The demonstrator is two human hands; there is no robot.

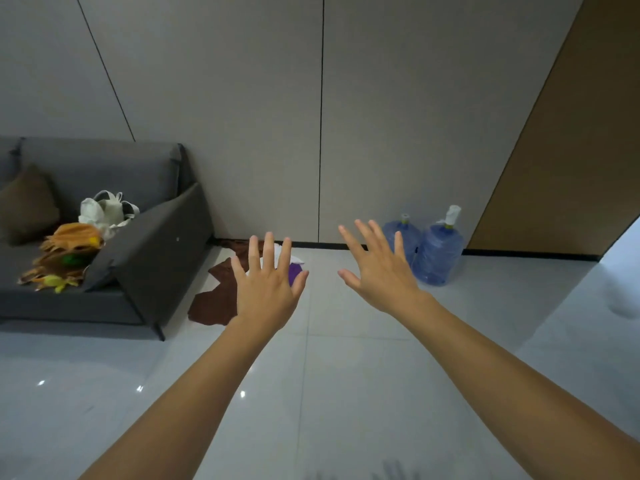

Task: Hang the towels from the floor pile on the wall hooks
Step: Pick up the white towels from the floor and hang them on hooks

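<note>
**Brown, white and purple: towel pile (221,289) on the floor tiles (346,375)**

Heaped at the foot of the grey panelled wall (259,133), just beside the arm of the dark grey sofa (149,244). Mostly a brown towel (214,296), spread flat across the glossy tiles. With it a white towel (297,260) and a purple towel (295,271), both largely hidden behind the left hand (268,291).

Reaches forward with both bare arms, backs of the hands up. Left fingers (268,247) straight and spread wide, in line with the pile from the head camera, holding nothing; contact with the cloth impossible to tell. Right hand (379,271) level with the left and apart from the towels, its fingers (363,237) likewise splayed and holding nothing.

Two blue water bottles (437,254) upright against the wall beyond the right hand, side by side. On the sofa seat: a brown cushion (27,206), a white cloth bag (107,211), and an orange and yellow heap (65,254) too jumbled to name. Wood-toned panel (571,150) at far right.
</note>
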